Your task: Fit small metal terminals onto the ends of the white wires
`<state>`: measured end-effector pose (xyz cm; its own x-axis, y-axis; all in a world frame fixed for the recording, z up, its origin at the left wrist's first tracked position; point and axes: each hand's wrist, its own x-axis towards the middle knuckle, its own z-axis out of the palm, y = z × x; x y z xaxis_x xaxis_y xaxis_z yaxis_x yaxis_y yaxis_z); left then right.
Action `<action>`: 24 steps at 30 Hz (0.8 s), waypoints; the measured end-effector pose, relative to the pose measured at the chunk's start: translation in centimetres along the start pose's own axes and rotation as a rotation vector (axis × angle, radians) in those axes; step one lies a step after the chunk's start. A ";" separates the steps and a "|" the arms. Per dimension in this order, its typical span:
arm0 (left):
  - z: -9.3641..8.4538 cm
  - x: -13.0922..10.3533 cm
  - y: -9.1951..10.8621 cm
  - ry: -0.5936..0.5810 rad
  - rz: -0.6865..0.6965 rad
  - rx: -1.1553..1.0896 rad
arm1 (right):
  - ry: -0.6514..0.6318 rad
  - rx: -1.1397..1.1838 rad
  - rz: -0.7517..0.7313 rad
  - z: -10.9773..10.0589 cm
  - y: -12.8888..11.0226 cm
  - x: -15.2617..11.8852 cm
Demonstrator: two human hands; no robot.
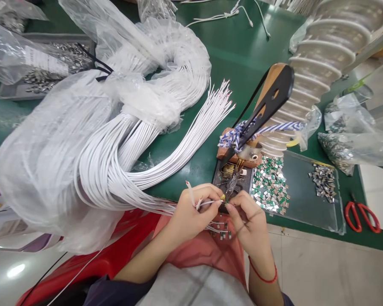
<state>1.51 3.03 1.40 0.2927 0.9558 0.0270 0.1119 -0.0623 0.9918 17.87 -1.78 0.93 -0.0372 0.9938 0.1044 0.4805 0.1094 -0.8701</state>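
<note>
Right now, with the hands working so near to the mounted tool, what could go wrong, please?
If the tool is hot, it might burn the left hand or right hand, both close to it. The white wires run over the front of the table and could get pulled.

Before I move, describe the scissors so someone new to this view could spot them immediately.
Follow the big ribbed hose from the upper right down to the shallow tray on the green table. Just right of the tray, near the table's front edge, lie the scissors. Their two red loop handles set them apart from the grey tray and the pale sheet beside them.
</note>
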 end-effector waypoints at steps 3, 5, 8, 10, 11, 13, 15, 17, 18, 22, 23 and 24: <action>-0.1 0.1 0.3 -0.006 0.007 0.006 | 0.001 -0.013 -0.025 -0.2 -0.2 0.2; -0.1 0.1 0.4 -0.005 0.016 0.000 | 0.006 -0.022 -0.034 -0.2 -0.3 0.4; -0.1 0.2 0.2 -0.003 0.012 -0.014 | 0.007 -0.017 -0.026 -0.1 -0.3 0.3; -0.2 0.2 0.0 -0.014 -0.019 -0.020 | -0.004 -0.009 -0.010 0.0 -0.1 0.1; -0.2 0.1 -0.2 -0.022 -0.038 -0.024 | -0.012 -0.007 -0.003 0.1 0.0 0.0; -0.2 0.0 -0.5 -0.034 -0.067 -0.040 | -0.023 -0.003 0.004 0.2 0.2 -0.2; -0.2 -0.2 -0.7 -0.039 -0.079 -0.054 | -0.024 0.004 -0.001 0.3 0.3 -0.3; -0.2 -0.3 -0.8 -0.039 -0.078 -0.065 | -0.024 0.009 -0.002 0.3 0.4 -0.3; -0.2 -0.4 -0.8 -0.039 -0.078 -0.070 | -0.026 0.012 0.001 0.3 0.4 -0.4; -0.3 -0.6 -1.1 -0.039 -0.078 -0.097 | -0.001 0.060 0.054 0.4 0.8 -0.7; -0.3 -0.6 -1.3 -0.046 -0.077 -0.106 | 0.019 0.074 0.081 0.5 1.0 -0.9; -0.4 -0.7 -1.5 -0.056 -0.074 -0.114 | 0.040 0.085 0.111 0.6 1.2 -1.1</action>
<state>0.75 2.60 -0.01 0.3404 0.9389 -0.0502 0.0278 0.0433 0.9987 17.98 -2.68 -0.55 0.0475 0.9986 0.0224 0.4036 0.0013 -0.9149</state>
